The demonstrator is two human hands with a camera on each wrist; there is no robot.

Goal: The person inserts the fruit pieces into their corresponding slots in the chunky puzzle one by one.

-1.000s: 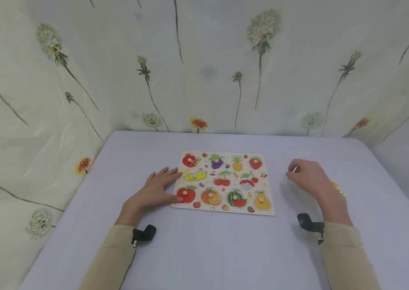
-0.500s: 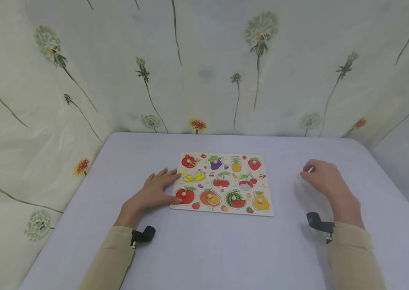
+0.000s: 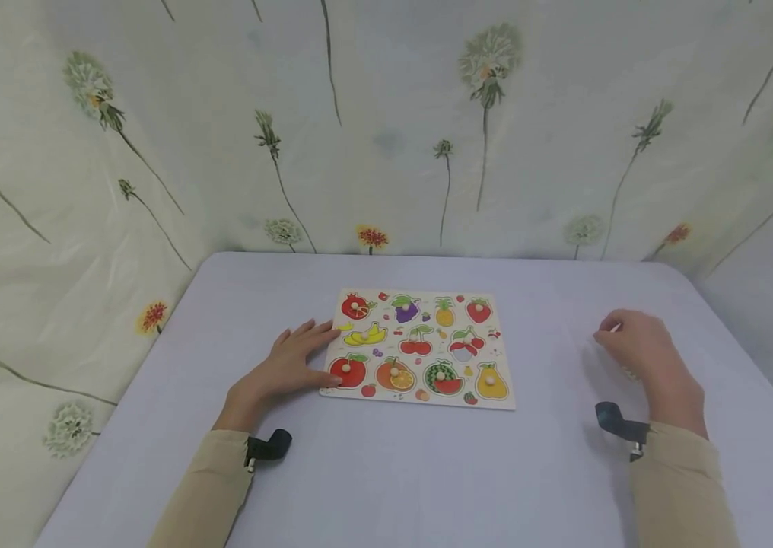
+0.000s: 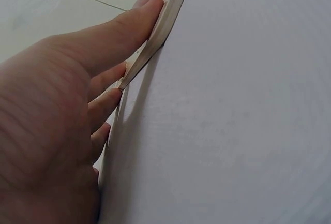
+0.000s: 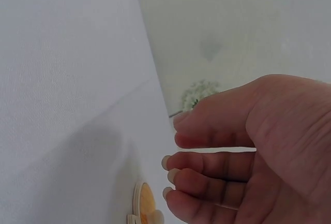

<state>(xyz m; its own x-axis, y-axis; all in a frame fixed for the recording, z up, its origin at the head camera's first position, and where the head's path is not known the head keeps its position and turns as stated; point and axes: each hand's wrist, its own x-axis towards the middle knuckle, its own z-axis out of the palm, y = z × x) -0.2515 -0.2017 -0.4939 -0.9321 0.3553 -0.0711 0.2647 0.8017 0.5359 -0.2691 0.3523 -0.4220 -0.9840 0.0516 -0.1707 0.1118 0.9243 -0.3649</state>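
A wooden fruit puzzle board (image 3: 427, 396) lies flat on the table, bearing colourful fruit pictures and several small round knobs. My left hand (image 3: 291, 365) is spread at the board's left edge. Its thumb lies over the near corner by the red apple (image 3: 348, 371), and the other fingertips touch the edge beside the bananas (image 3: 366, 335). Well right of the board, my right hand (image 3: 643, 342) hovers above the table with loosely curled fingers and nothing visible between them. Below those fingers, the right wrist view shows part of a yellow-orange knobbed puzzle piece (image 5: 147, 198), mostly cut off.
The white-covered table (image 3: 421, 479) reaches back to a curtain (image 3: 386, 137) printed with dandelions. Black wrist-camera mounts stick out from the left sleeve (image 3: 198, 487) and the right sleeve (image 3: 681, 487).
My right hand has moved to the right, away from the board, and now hovers over the puzzle piece that lay beside its wrist. My left hand and the board keep their places.
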